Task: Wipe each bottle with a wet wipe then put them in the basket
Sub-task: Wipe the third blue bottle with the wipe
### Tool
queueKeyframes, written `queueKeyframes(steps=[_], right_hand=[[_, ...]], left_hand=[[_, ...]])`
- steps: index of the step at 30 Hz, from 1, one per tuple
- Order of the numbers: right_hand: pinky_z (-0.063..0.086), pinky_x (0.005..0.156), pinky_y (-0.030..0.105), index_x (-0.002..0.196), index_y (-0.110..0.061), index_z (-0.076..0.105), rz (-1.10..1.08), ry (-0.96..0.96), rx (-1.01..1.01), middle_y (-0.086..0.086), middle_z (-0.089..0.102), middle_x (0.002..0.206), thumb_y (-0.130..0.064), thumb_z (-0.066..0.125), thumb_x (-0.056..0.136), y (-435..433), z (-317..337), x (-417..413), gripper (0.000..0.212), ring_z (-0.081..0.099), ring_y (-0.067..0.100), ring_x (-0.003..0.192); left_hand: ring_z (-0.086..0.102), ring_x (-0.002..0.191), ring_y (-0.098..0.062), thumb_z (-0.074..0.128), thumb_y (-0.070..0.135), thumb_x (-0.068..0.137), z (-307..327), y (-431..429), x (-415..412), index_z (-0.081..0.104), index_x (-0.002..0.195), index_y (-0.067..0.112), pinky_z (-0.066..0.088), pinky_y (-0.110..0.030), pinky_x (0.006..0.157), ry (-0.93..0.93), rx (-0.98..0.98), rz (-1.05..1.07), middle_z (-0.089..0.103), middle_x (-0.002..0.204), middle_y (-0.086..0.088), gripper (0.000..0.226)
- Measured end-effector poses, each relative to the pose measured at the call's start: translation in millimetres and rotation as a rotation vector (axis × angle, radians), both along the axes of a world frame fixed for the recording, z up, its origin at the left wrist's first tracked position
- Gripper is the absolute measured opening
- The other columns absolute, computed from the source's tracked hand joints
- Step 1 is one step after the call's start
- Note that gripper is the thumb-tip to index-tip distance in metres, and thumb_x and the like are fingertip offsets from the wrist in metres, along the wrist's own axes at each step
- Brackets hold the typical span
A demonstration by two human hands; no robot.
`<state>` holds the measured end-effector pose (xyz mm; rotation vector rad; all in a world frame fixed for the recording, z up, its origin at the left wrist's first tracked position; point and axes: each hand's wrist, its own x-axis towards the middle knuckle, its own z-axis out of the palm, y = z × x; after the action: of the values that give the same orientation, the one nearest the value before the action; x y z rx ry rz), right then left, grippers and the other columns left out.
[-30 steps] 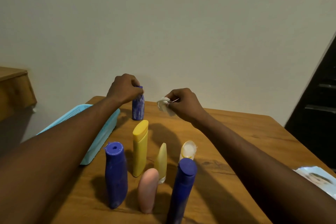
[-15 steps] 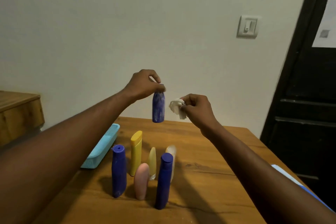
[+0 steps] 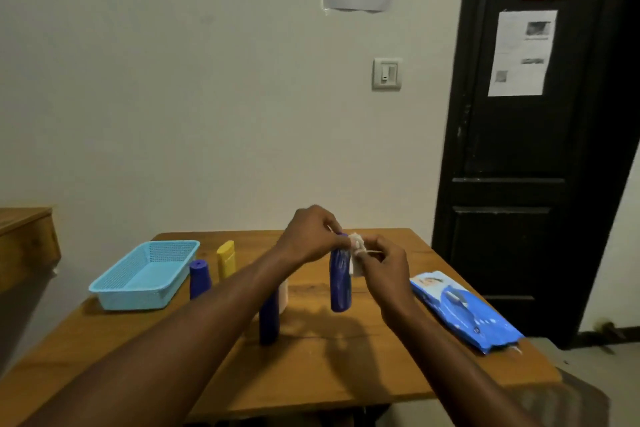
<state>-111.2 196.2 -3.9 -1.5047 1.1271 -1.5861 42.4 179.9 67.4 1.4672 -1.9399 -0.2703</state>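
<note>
My left hand (image 3: pixel 308 236) grips the top of a small dark blue bottle (image 3: pixel 340 279) and holds it upright above the table. My right hand (image 3: pixel 382 267) pinches a crumpled white wet wipe (image 3: pixel 356 250) against the bottle's upper side. A light blue basket (image 3: pixel 114 284) sits on the table's left part with nothing visible inside. Beside it stand a blue bottle (image 3: pixel 200 278) and a yellow bottle (image 3: pixel 225 258). Another blue bottle (image 3: pixel 269 319) stands partly behind my left forearm, with a pale bottle (image 3: pixel 284 295) behind it; other bottles are hidden by the arm.
A blue pack of wet wipes (image 3: pixel 464 312) lies at the right side of the wooden table (image 3: pixel 346 374). A black door (image 3: pixel 526 149) stands to the right, a white wall behind, and a wooden cabinet (image 3: pixel 26 239) at the far left.
The blue bottle was lifted off the table and brought toward me. My right hand closed in and now presses the wipe against it. The view pulled back and shifted right.
</note>
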Motion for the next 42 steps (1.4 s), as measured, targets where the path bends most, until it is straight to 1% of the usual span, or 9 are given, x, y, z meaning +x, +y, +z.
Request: queueKeyframes(steps=[7, 14, 18, 21, 25, 30, 34, 37, 42], right_hand=[[0.053, 0.068, 0.017, 0.124, -0.032, 0.066, -0.057, -0.008, 0.120, -0.013, 0.069, 0.115, -0.017, 0.061, 0.102, 28, -54, -4, 0.028, 0.064, 0.004, 0.105], [0.048, 0.109, 0.031, 0.151, -0.030, 0.045, -0.027, 0.002, 0.108, -0.018, 0.052, 0.141, -0.013, 0.052, 0.104, 46, -74, 10, 0.050, 0.048, 0.001, 0.131], [0.049, 0.089, 0.012, 0.137, -0.034, 0.052, -0.036, 0.102, 0.044, -0.031, 0.055, 0.115, -0.011, 0.050, 0.106, 52, -73, 12, 0.039, 0.052, -0.018, 0.111], [0.054, 0.084, 0.019, 0.129, -0.031, 0.059, -0.071, 0.110, 0.014, -0.020, 0.061, 0.110, -0.008, 0.052, 0.104, 49, -76, 12, 0.035, 0.057, -0.010, 0.106], [0.057, 0.081, 0.021, 0.126, -0.025, 0.066, -0.093, 0.041, 0.027, -0.007, 0.065, 0.112, -0.010, 0.058, 0.101, 46, -77, 13, 0.030, 0.062, 0.005, 0.107], [0.056, 0.097, 0.030, 0.135, -0.026, 0.065, -0.064, -0.054, 0.043, -0.012, 0.069, 0.124, -0.016, 0.052, 0.105, 46, -64, 14, 0.034, 0.062, 0.002, 0.118], [0.036, 0.119, 0.031, 0.155, -0.028, 0.038, 0.002, -0.075, 0.117, -0.011, 0.043, 0.158, -0.024, 0.046, 0.108, 66, -62, 27, 0.048, 0.038, 0.001, 0.142], [0.019, 0.113, 0.016, 0.163, -0.030, 0.013, 0.016, 0.074, 0.118, -0.015, 0.011, 0.169, -0.031, 0.045, 0.108, 83, -72, 45, 0.063, 0.013, -0.009, 0.143], [0.016, 0.114, 0.023, 0.162, -0.035, -0.008, 0.032, 0.167, 0.135, -0.016, -0.011, 0.170, -0.041, 0.043, 0.108, 68, -69, 55, 0.075, 0.002, 0.000, 0.152]], left_hand=[[0.063, 0.070, -0.010, 0.082, 0.049, 0.074, -51, 20, -31, 0.076, 0.080, 0.016, 0.054, -0.030, 0.062, -0.035, 0.001, 0.059, 0.067, 0.075, 0.005, 0.034], [0.064, 0.078, -0.007, 0.081, 0.051, 0.076, -64, 28, -29, 0.078, 0.098, 0.014, 0.048, -0.018, 0.063, 0.034, -0.018, 0.074, 0.073, 0.091, 0.004, 0.043], [0.068, 0.070, -0.008, 0.068, 0.050, 0.090, -62, 34, -21, 0.081, 0.092, 0.015, 0.057, -0.026, 0.071, 0.049, 0.008, 0.029, 0.076, 0.084, 0.001, 0.038], [0.069, 0.065, -0.019, 0.060, 0.046, 0.097, -57, 35, -20, 0.079, 0.082, 0.011, 0.059, -0.035, 0.072, -0.001, 0.042, 0.028, 0.074, 0.075, -0.005, 0.043], [0.067, 0.067, -0.009, 0.069, 0.034, 0.093, -48, 33, -17, 0.081, 0.096, 0.011, 0.056, -0.026, 0.063, -0.003, 0.075, 0.003, 0.077, 0.097, 0.000, 0.025], [0.068, 0.082, -0.006, 0.078, 0.025, 0.085, -49, 29, -21, 0.081, 0.101, 0.015, 0.062, -0.029, 0.071, 0.104, 0.084, -0.037, 0.076, 0.101, 0.003, 0.019], [0.071, 0.076, -0.010, 0.079, 0.026, 0.084, -51, 22, -20, 0.082, 0.086, 0.016, 0.063, -0.036, 0.070, 0.130, 0.112, -0.056, 0.076, 0.082, 0.004, 0.011], [0.071, 0.074, -0.009, 0.081, 0.032, 0.082, -52, 21, -16, 0.082, 0.082, 0.017, 0.063, -0.036, 0.070, 0.168, 0.129, -0.080, 0.076, 0.076, 0.004, 0.015], [0.066, 0.060, 0.001, 0.072, 0.031, 0.091, -50, 25, -20, 0.082, 0.082, 0.015, 0.048, -0.014, 0.056, 0.054, 0.106, -0.055, 0.073, 0.071, 0.007, 0.020]])
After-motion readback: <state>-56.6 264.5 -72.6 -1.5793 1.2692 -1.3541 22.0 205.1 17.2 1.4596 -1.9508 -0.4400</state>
